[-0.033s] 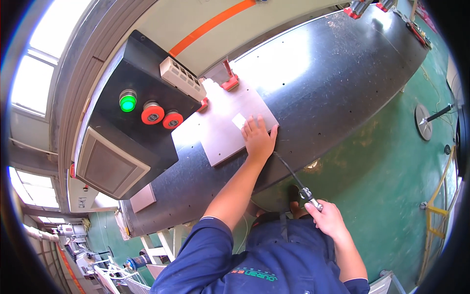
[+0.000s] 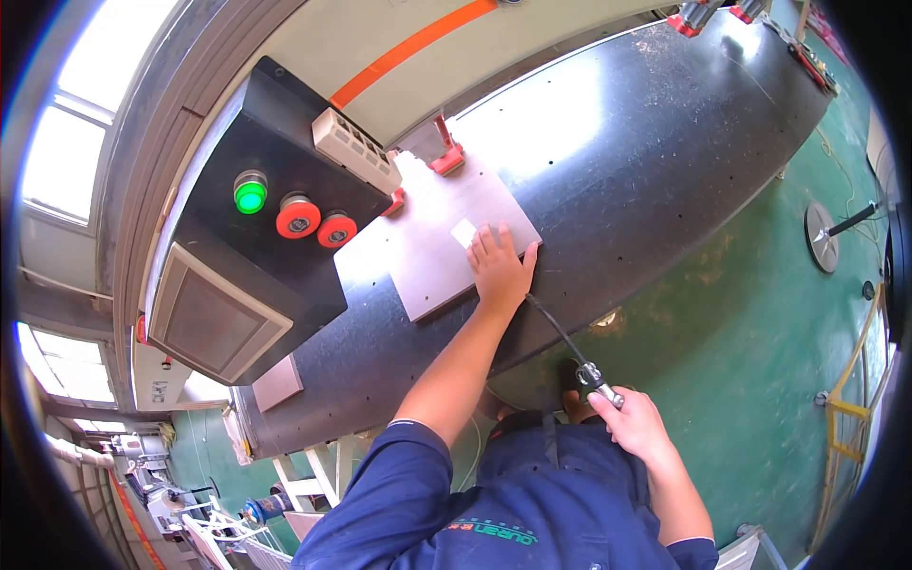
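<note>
My left hand [image 2: 499,269] lies flat on a pale pinkish-grey panel [image 2: 432,275], fingers stretched out, thumb by the panel's right-hand edge. Just beyond its fingertips is a small white label [image 2: 464,233] on the panel. Lower right, over the front of the table, my right hand [image 2: 632,419] is closed around the silver handle of a slim tool with a long dark shaft [image 2: 591,372]. The exact kind of tool I cannot make out. Its shaft runs up past the table edge, and the far end is beside my left wrist, near the panel's edge.
The panel rests on a long black table [image 2: 655,171], against red clamps [image 2: 446,160]. At left stands a black control box [image 2: 218,161] with a lit green button, two red buttons and a screen. A smaller panel [image 2: 277,383] lies below it. A round-based stand [image 2: 823,237] is at right.
The tool in my right hand has shifted very slightly to the left. My left hand and the panel stay where they were.
</note>
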The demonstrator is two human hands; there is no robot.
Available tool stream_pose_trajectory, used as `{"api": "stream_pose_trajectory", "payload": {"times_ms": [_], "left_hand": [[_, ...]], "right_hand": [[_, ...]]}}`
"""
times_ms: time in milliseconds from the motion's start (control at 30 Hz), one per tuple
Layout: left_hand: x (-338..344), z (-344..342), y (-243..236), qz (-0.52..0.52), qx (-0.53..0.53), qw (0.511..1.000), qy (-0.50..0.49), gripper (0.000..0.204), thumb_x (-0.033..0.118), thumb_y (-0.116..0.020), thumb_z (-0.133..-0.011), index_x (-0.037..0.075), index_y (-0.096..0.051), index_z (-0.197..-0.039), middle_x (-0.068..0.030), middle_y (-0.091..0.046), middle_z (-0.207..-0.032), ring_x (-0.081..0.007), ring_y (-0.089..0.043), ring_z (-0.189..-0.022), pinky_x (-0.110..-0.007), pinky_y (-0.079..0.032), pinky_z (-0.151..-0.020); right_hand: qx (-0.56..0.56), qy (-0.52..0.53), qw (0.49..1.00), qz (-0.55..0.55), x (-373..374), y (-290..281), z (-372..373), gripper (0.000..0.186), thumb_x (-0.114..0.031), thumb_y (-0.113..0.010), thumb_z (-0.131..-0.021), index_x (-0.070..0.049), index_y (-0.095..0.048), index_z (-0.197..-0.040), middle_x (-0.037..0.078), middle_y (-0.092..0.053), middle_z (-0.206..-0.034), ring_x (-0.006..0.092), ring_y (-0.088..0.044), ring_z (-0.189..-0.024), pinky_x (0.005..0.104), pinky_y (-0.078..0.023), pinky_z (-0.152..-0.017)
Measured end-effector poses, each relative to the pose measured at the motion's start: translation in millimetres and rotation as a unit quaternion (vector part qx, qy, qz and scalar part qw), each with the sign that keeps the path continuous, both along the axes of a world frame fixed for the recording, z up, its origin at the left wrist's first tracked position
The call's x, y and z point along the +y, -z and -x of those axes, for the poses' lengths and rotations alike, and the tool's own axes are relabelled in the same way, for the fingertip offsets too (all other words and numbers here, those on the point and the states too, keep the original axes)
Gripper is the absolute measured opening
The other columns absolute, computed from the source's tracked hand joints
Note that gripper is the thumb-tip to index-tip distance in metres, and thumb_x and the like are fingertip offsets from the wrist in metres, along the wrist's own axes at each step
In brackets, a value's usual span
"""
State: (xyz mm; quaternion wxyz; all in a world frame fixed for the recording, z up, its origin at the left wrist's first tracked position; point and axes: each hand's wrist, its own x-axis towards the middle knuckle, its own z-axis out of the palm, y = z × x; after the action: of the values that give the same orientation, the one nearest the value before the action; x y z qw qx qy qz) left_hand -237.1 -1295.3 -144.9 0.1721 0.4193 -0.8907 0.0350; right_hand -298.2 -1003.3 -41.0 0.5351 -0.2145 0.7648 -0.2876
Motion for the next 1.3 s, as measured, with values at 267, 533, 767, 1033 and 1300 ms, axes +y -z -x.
{"api": "stream_pose_trajectory", "payload": {"times_ms": [267, 533, 767, 1033, 1300], "left_hand": [[1.1, -17.2, 7.9, -0.025, -0.03, 0.999, 0.029, 0.069, 0.05, -0.054, -0.087, 0.002, -0.04, -0.135, -0.0225, -0.035, -0.139, -0.0397, -0.032, -0.128, -0.052, -0.025, -0.105], [46.0, -67.7, -18.2, -0.12, -0.031, 0.981, 0.151, 0.067, 0.052, -0.059, -0.083, 0.006, -0.046, -0.13, -0.0195, -0.036, -0.139, -0.0394, -0.03, -0.129, -0.053, -0.022, -0.107], [59.5, -148.6, -49.1, -0.163, -0.192, 0.955, 0.156, 0.07, 0.053, -0.06, -0.081, 0.001, -0.048, -0.126, -0.0211, -0.04, -0.135, -0.0397, -0.036, -0.128, -0.055, -0.022, -0.108], [72.8, -120.7, -39.7, -0.137, -0.208, 0.96, 0.131, 0.078, 0.056, -0.059, -0.081, 0.004, -0.041, -0.135, -0.0211, -0.034, -0.142, -0.0386, -0.03, -0.133, -0.054, -0.025, -0.108], [-28.8, -128.6, -34.7, -0.106, -0.186, 0.973, 0.082, 0.058, 0.043, -0.05, -0.091, 0.018, -0.037, -0.142, -0.0087, -0.032, -0.149, -0.0359, -0.032, -0.134, -0.052, -0.028, -0.107]], "right_hand": [[0.059, 0.028, 0.997, 0.051, 6.1, 9.3, -10.0, 0.039, -0.038, -0.059, -0.09, -0.005, -0.055, -0.071, 0.0, -0.051, -0.051, 0.0091, -0.051, -0.043, 0.0266, -0.041, -0.043], [0.0, 0.078, 0.997, 0.013, 10.4, 1.1, -12.6, 0.041, -0.042, -0.057, -0.09, -0.003, -0.061, -0.076, 0.007, -0.06, -0.057, 0.0175, -0.061, -0.051, 0.0325, -0.048, -0.054], [-0.017, 0.079, 0.996, 0.035, 7.5, 8.6, -12.8, 0.041, -0.041, -0.059, -0.09, -0.003, -0.059, -0.075, 0.004, -0.056, -0.055, 0.0126, -0.057, -0.046, 0.029, -0.046, -0.049], [-0.038, 0.058, 0.996, 0.063, 3.0, 5.9, -25.1, 0.041, -0.041, -0.059, -0.09, -0.004, -0.058, -0.074, 0.003, -0.056, -0.055, 0.0118, -0.055, -0.045, 0.0279, -0.046, -0.048], [-0.028, 0.053, 0.997, 0.045, 5.3, 5.7, -26.6, 0.042, -0.043, -0.058, -0.089, -0.004, -0.059, -0.074, 0.003, -0.057, -0.055, 0.012, -0.058, -0.047, 0.0274, -0.047, -0.05]]}}
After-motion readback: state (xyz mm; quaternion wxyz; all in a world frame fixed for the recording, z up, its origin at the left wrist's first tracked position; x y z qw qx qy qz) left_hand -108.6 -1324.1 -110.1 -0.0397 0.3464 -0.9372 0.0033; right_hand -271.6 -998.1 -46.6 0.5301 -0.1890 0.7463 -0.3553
